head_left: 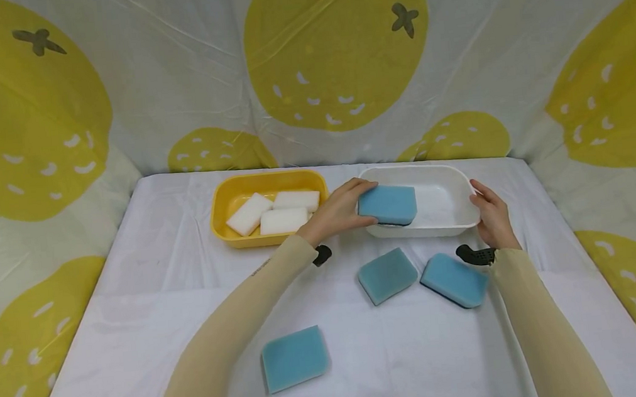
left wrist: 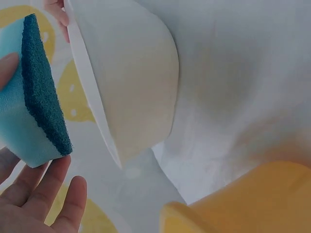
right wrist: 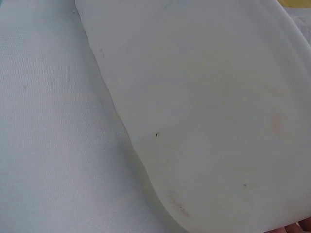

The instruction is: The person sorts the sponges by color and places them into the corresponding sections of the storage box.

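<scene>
A slack pinch could drop the blue sponge point(head_left: 388, 205) outside the white tray point(head_left: 441, 197) — left hand point(head_left: 340, 210) pinching sponge, right hand point(head_left: 494, 216) gripping tray.

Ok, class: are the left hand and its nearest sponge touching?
Touching: the left wrist view shows the left hand with its thumb against the blue sponge.

It's blue sponges point(head_left: 389, 206), white blocks point(head_left: 284, 221), yellow tray point(head_left: 265, 179), white tray point(head_left: 443, 203), beige sleeves point(head_left: 232, 319), and yellow fruit point(head_left: 333, 52) patterns the white backdrop point(head_left: 181, 65)!
</scene>
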A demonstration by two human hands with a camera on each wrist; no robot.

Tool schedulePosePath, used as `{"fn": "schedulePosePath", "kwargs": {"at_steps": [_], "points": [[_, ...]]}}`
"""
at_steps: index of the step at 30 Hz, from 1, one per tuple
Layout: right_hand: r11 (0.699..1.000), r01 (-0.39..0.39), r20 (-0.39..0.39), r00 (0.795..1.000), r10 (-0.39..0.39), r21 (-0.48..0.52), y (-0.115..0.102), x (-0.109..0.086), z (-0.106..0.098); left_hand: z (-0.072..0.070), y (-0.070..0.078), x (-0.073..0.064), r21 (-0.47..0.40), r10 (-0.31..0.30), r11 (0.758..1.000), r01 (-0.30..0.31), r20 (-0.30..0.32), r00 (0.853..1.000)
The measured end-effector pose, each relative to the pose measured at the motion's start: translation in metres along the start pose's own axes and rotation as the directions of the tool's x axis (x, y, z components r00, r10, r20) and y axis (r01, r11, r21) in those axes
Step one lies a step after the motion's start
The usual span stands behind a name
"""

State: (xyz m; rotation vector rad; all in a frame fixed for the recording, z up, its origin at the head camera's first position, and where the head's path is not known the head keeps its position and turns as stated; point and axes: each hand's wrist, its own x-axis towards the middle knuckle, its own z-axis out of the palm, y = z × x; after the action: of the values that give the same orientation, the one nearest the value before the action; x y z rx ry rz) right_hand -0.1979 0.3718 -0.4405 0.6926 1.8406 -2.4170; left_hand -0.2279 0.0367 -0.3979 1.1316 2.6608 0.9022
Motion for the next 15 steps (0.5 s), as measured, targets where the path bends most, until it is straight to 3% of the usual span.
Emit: {"fn": "schedulePosePath", "kwargs": {"at_steps": [8,15], "points": [[1.0,-0.005,0.001,1.0,0.005,-0.007,0.001,0.0,0.0,0.008,0.004,0.017,0.018,-0.06,0.998,0.059,0.035,0.998],[1.0,0.02,0.022,1.0,-0.02,0.0,0.002,-0.001,-0.001,0.02,0.002,0.027,0.035,-0.101,0.994,0.1,0.022,0.995]]}}
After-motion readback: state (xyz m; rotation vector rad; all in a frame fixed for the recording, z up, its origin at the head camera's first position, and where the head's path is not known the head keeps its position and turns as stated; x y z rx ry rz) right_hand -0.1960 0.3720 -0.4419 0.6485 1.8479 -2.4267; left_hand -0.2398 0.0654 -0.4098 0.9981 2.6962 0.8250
